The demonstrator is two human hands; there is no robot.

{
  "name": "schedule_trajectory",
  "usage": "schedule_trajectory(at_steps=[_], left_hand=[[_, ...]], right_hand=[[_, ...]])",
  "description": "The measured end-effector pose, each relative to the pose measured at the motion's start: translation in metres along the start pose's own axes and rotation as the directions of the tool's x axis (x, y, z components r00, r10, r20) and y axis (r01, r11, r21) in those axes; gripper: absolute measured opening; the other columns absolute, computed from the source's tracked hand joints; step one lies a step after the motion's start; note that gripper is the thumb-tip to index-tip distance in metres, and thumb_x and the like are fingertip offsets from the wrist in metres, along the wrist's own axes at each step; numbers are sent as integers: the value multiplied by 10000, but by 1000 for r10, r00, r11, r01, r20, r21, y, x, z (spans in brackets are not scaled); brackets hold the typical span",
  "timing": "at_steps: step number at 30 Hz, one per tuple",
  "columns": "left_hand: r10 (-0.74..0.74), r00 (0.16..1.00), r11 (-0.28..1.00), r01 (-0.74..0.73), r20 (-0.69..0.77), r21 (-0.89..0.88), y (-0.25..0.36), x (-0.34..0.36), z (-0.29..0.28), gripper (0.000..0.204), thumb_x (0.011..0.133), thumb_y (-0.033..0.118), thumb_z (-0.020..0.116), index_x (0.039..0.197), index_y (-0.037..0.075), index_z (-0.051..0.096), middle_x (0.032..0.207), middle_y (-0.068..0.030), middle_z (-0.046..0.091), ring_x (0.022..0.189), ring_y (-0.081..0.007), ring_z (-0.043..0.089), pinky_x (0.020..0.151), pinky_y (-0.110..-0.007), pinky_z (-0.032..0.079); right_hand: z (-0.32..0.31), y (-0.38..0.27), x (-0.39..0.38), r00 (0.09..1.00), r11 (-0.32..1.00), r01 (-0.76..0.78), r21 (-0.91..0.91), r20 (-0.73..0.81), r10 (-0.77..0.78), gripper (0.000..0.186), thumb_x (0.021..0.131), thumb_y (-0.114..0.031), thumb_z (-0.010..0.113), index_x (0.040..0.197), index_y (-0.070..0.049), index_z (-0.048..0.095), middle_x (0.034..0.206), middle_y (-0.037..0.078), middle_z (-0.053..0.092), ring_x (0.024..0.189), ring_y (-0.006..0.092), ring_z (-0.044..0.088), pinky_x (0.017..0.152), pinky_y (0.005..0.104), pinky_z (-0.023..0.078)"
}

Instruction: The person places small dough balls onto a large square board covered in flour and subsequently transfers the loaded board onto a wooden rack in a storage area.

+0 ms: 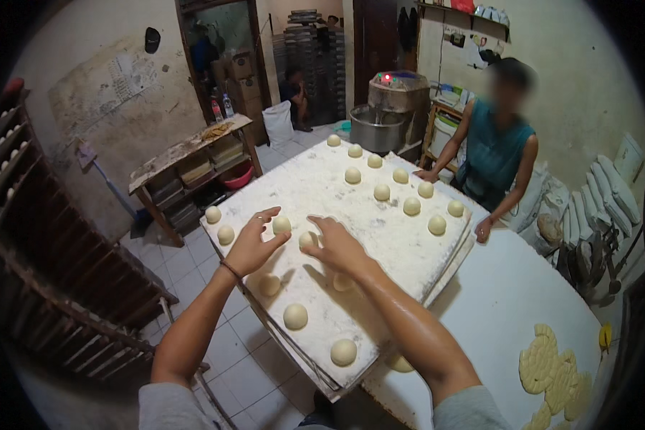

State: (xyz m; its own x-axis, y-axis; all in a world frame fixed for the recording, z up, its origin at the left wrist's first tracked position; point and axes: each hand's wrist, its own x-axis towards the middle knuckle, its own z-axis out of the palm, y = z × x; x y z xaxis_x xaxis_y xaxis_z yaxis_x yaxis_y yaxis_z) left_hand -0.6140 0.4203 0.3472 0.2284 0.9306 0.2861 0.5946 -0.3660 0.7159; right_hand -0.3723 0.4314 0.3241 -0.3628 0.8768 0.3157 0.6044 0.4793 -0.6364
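My left hand (252,242) curves around a pale dough ball (282,223), which sits between its thumb and fingers. Just to the right, my right hand (339,247) has its thumb and fingers about a second dough ball (307,239). Both hands are low over a flour-dusted board (337,201). More round dough balls stand on the board: a dough ball (295,316) and a dough ball (343,352) at the near end, and several along the far and right edges. My right forearm partly covers another dough ball (343,282).
A co-worker (502,143) stands at the board's far right, hands at its edge. Flattened dough pieces (548,369) lie on the white table (509,308) at right. A tray rack (57,251) stands at left, a low wooden bench (193,158) beyond, and a mixer (390,111) behind.
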Motion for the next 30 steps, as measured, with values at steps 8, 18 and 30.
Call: schedule_trajectory(at_steps=[8,18,30], left_hand=[[157,675,557,543,721,-629,169,-213,125,313,1067,135,626,1361,29,629,1347,-66,644,1251,-162,591,1096,-325,456],[-90,236,761,643,967,-86,219,-419,451,345,1037,145,685,1351,15,627,1235,-79,695,1128,-161,676,1003,-321,530],[-52,361,961,273,931,-53,293,-389,512,379,1042,239,679,1337,7,628,1270,-116,698,1154,-207,678,969,-359,562]], right_hand=[[-155,80,-383,751,734,-292,613,-328,573,202,1020,-130,673,1173,0,700,1112,61,715,1044,148,655,966,310,512],[-61,111,-1029,-559,194,157,968,-75,826,406,977,-264,692,1283,-18,590,1190,128,612,1067,269,622,947,409,547],[-174,249,-980,-739,245,10,969,-158,655,457,932,-232,745,1283,-16,547,1211,124,619,1102,259,609,965,455,498]])
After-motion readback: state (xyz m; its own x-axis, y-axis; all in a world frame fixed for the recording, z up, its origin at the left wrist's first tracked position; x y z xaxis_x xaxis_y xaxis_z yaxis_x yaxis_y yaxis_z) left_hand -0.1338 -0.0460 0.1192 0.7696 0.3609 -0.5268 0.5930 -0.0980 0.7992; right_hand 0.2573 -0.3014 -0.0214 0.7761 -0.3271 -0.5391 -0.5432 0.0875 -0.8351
